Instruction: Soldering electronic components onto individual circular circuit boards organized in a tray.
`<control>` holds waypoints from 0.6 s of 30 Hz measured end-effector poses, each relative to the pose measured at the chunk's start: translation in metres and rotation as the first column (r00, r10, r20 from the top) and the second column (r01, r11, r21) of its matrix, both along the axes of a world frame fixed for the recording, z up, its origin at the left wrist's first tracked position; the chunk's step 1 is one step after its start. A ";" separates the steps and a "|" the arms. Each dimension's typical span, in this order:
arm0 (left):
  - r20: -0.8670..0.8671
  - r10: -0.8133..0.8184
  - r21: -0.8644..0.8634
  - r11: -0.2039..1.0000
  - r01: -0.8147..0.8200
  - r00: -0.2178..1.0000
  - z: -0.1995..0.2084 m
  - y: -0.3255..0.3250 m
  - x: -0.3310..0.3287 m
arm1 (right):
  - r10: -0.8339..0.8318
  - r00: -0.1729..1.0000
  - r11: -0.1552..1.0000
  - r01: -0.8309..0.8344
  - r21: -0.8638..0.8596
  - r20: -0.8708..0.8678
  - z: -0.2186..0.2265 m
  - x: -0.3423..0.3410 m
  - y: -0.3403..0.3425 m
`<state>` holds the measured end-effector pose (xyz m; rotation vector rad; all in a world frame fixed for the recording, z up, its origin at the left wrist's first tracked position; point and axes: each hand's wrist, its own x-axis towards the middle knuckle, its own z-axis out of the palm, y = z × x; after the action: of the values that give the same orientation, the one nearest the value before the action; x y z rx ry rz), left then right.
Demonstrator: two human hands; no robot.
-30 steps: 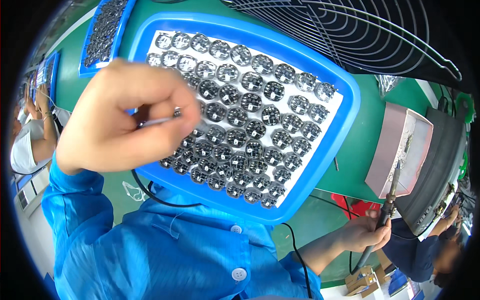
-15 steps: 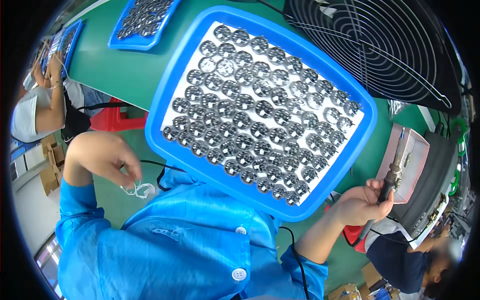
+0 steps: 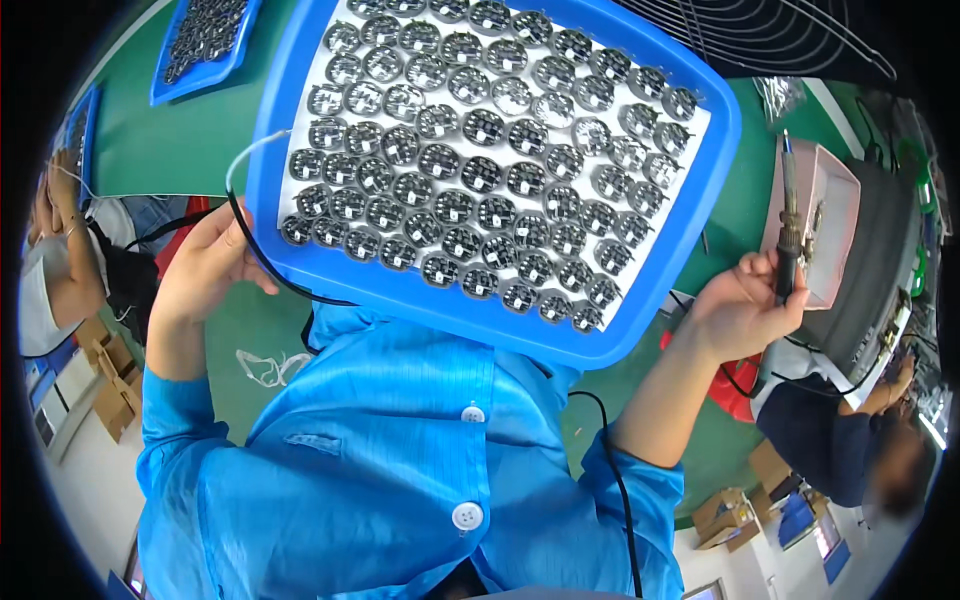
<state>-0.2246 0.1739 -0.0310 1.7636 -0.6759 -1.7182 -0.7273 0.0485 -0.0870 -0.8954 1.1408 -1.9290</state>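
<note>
We see a bright blue plastic tray [image 3: 690, 260] lined with a white sheet, on which small round dark grey circuit discs [image 3: 470, 175] with silvery specks form slanting rows. The table [image 3: 160, 140] is flat green. Our smock [image 3: 380, 450] is shiny blue with white buttons. A thin black cable [image 3: 262, 262] ends in a white lead at the tray's edge. The soldering iron [image 3: 788, 240] is dark, with a metallic grey tip. A second blue tray [image 3: 170, 85] carries dark parts, a shallow box [image 3: 835, 215] is pale pink, and the wire fan guard [image 3: 790, 40] is black.
</note>
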 end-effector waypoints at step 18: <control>-0.289 0.088 -0.203 0.968 -0.151 0.953 -0.007 0.011 0.002 | -0.210 0.977 0.976 0.211 0.055 -0.027 0.002 0.005 -0.009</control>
<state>-0.2229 0.1846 -0.0379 1.3498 -0.5982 -1.6918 -0.7220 0.0395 -0.0851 -0.7915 1.3430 -2.0472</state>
